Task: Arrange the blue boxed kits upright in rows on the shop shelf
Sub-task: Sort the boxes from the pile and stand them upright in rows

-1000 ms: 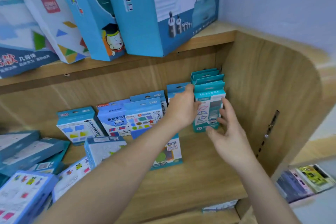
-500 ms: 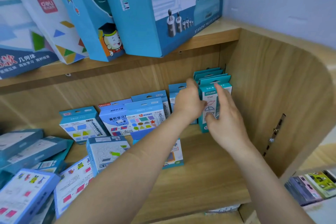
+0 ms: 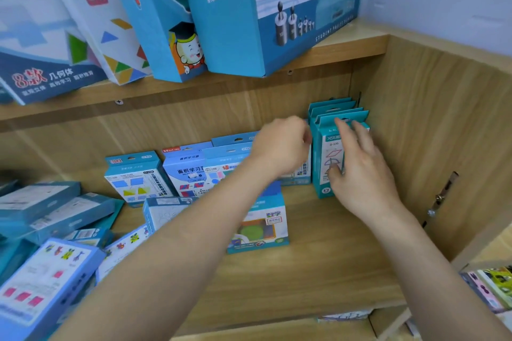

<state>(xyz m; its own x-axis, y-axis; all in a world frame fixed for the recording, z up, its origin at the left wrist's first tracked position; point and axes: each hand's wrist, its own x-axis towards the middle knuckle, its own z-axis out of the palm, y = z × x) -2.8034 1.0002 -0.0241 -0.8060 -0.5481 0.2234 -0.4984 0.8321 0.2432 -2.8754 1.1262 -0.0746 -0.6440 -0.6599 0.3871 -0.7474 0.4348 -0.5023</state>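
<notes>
1. The left hand [image 3: 282, 147] shows its back to the camera. Its fingers curl away and are blurred, so I cannot tell whether it grips or touches anything. It sits just left of the top of the teal kits [image 3: 332, 108].
2. The left forearm hides part of the back-row kits [image 3: 135, 174] and part of a flat kit [image 3: 260, 227] lying on the shelf [image 3: 318, 271].
3. The teal kits stand upright in a row, one behind another, in the back right corner beside the side wall [image 3: 432, 133]. Of the rear ones only the top flaps show.
4. The right hand [image 3: 363, 171] is open, with straight, slightly spread fingers laid on the face of the front kit [image 3: 328, 152] and the thumb low on that face. It covers the kit's right half.
5. A pile [image 3: 52, 207] of kits lying flat at left is blurred and cut off by the frame edge.
6. Big boxes [image 3: 235, 22] lean on the upper shelf [image 3: 346, 50], with their tops out of frame.
</notes>
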